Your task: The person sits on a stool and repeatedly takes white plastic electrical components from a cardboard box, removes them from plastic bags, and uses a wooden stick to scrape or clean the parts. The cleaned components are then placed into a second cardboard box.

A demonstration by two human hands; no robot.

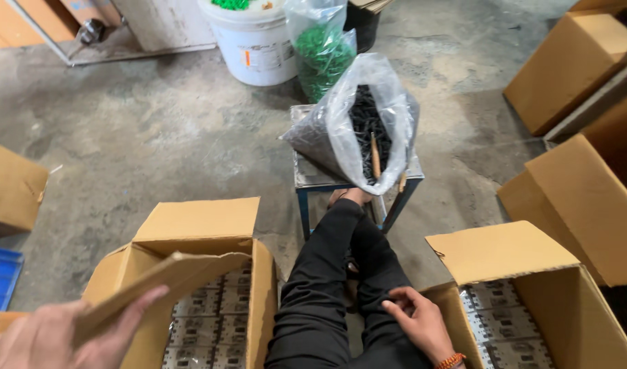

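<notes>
Here, the left hand [50, 338] gripped a cardboard flap [159, 280] of the near-left box [190, 229] (full of grey parts); the right hand [419, 321] rested, fingers loosely curled and empty, on the knee [368, 311].

A bag of screws [360, 130] sits on a stool [313, 179], between 2 open boxes [197, 273] [532, 294] nearer the person.

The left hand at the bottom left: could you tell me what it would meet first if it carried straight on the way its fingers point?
The left hand points up and right along the cardboard flap it holds. Beyond it probably comes the open left box's far flap, though depth is unclear.
</notes>
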